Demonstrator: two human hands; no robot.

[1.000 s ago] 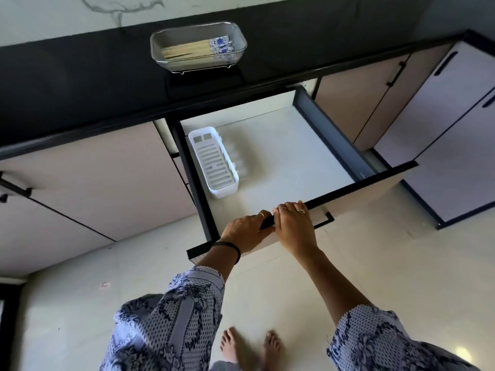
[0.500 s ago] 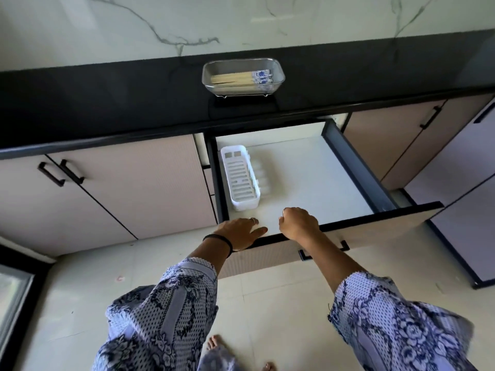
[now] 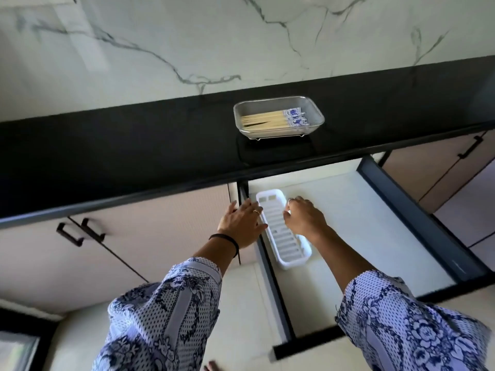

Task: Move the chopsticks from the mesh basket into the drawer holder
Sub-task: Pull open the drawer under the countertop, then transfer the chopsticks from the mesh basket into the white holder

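black counter (image 3: 134,156) carries the basket (image 3: 318,121) of chopsticks (image 3: 270,121), well beyond both hands; left hand (image 3: 242,226) spread, right hand (image 3: 304,216) loosely curled, flanking the holder (image 3: 284,242) in the drawer (image 3: 375,223).

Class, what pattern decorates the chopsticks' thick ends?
Blue-and-white print on the chopsticks, clearest in the head view.

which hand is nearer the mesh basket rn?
Right hand, marginally. It sits in the drawer below the mesh basket; the left hand is lower-left, at the white holder.
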